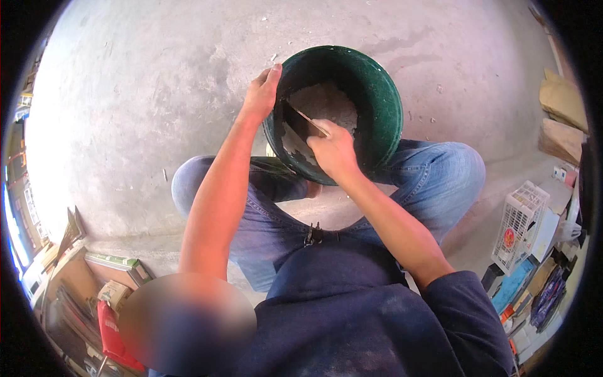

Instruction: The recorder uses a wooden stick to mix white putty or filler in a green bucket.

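A round dark green bucket (386,103) stands on the floor between my bent legs, its mouth tipped up toward me. Grey residue (326,103) coats its bottom and lower wall. My left hand (260,95) grips the bucket's left rim, with the thumb on top. Inside the bucket, my right hand (334,149) is closed around a flat, dark-bladed scraper (296,122) with a pale edge. The blade slants up and left toward the inner wall under my left hand. Its lower part is hard to make out in the shadow.
Small pale crumbs lie on the grey concrete floor (157,94). At the right are a white plastic basket (520,220), brown paper bags (561,141) and mixed clutter. Boxes (116,267) and a red item (113,336) crowd the lower left, partly covered by a blurred patch.
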Tool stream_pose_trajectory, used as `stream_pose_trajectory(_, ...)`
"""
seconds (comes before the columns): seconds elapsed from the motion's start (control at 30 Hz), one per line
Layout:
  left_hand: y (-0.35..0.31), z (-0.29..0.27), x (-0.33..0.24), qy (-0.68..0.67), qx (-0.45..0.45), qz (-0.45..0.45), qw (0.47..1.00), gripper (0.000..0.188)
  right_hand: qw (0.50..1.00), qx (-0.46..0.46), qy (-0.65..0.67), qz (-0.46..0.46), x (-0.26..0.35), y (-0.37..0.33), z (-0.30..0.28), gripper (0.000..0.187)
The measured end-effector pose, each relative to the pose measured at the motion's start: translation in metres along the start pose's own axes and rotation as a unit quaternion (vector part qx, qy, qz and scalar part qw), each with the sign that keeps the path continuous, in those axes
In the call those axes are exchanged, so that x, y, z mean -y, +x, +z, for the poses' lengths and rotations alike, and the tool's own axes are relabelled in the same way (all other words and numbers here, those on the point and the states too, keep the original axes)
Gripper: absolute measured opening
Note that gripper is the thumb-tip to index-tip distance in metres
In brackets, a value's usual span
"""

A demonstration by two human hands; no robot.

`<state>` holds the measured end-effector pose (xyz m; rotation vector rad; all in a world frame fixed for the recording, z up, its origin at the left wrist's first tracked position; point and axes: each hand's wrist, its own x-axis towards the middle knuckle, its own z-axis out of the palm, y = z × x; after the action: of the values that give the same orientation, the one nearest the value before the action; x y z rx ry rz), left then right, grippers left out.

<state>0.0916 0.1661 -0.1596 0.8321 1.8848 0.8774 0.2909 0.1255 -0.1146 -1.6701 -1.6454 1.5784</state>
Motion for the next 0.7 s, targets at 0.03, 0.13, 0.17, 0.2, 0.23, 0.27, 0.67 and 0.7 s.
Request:
stream_pose_trajectory(0.03, 0.0, -0.003, 0.003, 0.001, -0.005, -0.004, 1.0, 0.068, 0.998, 0.022, 0.047, 0.031, 0.004, -0.01, -0.002, 0.039)
stream_pose_trajectory(0.13, 0.004, -0.003, 0.005, -0.019, 0.01, 0.028, 0.999, 0.068, 0.998, -0.004, 0.065, -0.017, -0.006, -0.016, 0.0, 0.041)
stream_pose_trajectory(0.17, 0.004, -0.002, 0.005, -0.015, -0.001, 0.024, 1.0, 0.068, 0.997, -0.017, 0.076, -0.022, -0.008, -0.014, 0.002, 0.042)
stream_pose_trajectory(0.2, 0.005, 0.004, 0.004, -0.013, -0.007, 0.023, 1.0, 0.068, 0.997, -0.024, 0.074, -0.02, -0.009, -0.006, 0.001, 0.042)
stream_pose_trajectory(0.23, 0.005, 0.006, 0.001, -0.014, -0.004, 0.025, 1.0, 0.068, 0.998, -0.007, 0.058, 0.019, -0.008, 0.006, 0.002, 0.041)
stream_pose_trajectory(0.27, 0.006, 0.009, -0.003, -0.003, 0.004, 0.013, 1.0, 0.068, 0.997, 0.01, 0.041, 0.059, -0.008, 0.014, 0.002, 0.041)
stream_pose_trajectory(0.67, 0.0, 0.025, -0.014, -0.012, 0.021, 0.017, 1.0, 0.064, 0.992, -0.072, 0.049, 0.086, -0.079, 0.141, 0.028, 0.021)
stream_pose_trajectory(0.7, -0.001, 0.008, -0.009, -0.018, 0.01, 0.015, 1.0, 0.063, 0.985, -0.046, 0.101, 0.129, -0.054, 0.138, 0.033, 0.019)
